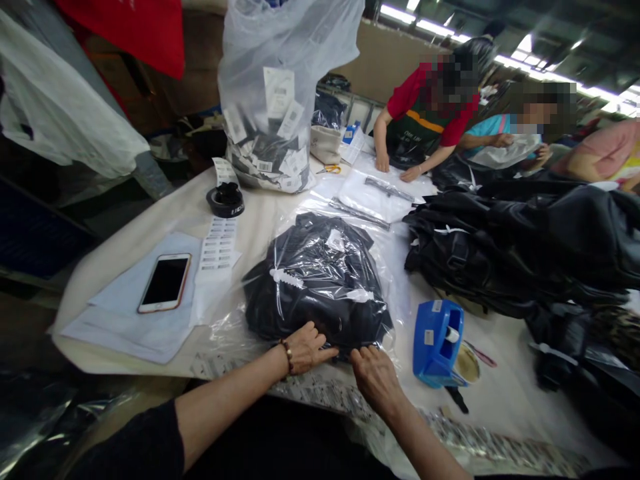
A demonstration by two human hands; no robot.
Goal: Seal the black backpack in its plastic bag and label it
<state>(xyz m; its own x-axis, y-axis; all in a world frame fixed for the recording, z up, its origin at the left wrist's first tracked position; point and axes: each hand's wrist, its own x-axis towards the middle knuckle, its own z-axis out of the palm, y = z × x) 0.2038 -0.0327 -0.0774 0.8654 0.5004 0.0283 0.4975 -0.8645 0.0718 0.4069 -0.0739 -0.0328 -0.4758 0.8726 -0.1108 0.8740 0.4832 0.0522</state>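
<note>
A dark folded garment in a clear plastic bag (pixel 315 280) lies on the table in front of me. My left hand (pixel 306 347) rests on the bag's near edge, fingers curled and pressed down on the plastic. My right hand (pixel 374 375) sits just beside it, fingertips pinching the bag's near edge. The two hands almost touch at the bag's open end.
A blue tape dispenser (pixel 438 341) stands right of my hands. A phone (pixel 165 283) lies on white papers at left, beside label sheets (pixel 219 245) and a black tape roll (pixel 225 199). A big clear bag of tags (pixel 273 100) stands behind. Black garments (pixel 520 240) pile at right; other people work across the table.
</note>
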